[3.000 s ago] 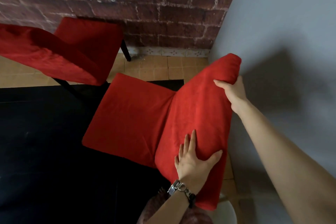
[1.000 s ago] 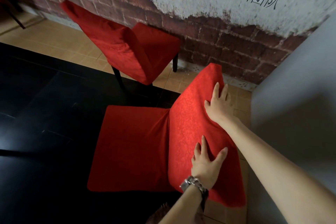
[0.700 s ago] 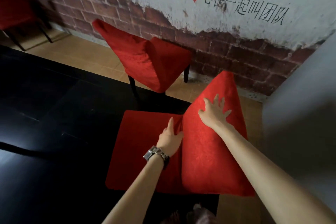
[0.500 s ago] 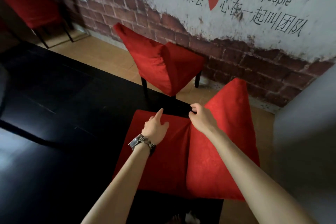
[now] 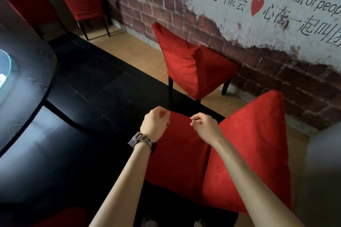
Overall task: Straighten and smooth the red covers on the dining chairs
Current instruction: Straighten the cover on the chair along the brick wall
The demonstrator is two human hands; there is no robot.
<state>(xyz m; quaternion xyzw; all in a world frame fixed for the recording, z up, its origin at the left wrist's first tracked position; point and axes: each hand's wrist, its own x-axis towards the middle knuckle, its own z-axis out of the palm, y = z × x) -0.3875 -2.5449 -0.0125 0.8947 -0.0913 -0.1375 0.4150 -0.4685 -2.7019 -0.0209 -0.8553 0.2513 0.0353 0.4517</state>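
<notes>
The nearest dining chair has a red cover, with its seat (image 5: 180,156) in front of me and its backrest (image 5: 258,145) to the right. My left hand (image 5: 155,124), with a metal watch on the wrist, is curled at the seat's far left corner and seems to pinch the cover's edge. My right hand (image 5: 202,126) is curled beside it at the seat's far edge, fingertips pressed together on the fabric. A second red-covered chair (image 5: 191,68) stands beyond, by the brick wall.
A dark glossy table (image 5: 24,101) fills the left side. Black floor tiles lie under the near chair, tan tiles (image 5: 132,49) along the painted brick wall (image 5: 258,29). Two more red chairs (image 5: 81,0) stand at the far left. A grey wall (image 5: 324,171) is close on the right.
Both hands left the backrest and moved across the seat to its far edge, where the fingers curled. My view swung left and up, showing more wall and table.
</notes>
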